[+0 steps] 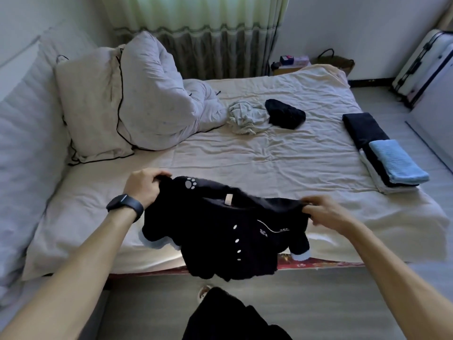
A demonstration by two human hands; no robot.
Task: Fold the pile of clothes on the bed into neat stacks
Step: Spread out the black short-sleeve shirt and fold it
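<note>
A black button-up top (220,231) with white buttons and paw prints hangs over the near edge of the bed (245,155). My left hand (144,186) grips its left shoulder and my right hand (323,212) pinches its right shoulder, holding it spread between them. Farther back lie a crumpled pale green garment (246,116) and a crumpled black garment (285,114). At the bed's right edge sit a folded black piece (362,128) and a stack (392,168) topped by a folded light blue piece.
A pillow (90,104) and a bunched duvet (157,94) fill the bed's far left. A white suitcase (426,67) leans at the far right wall. A small table (291,63) and a basket (335,61) stand behind the bed. Grey floor runs along the near side.
</note>
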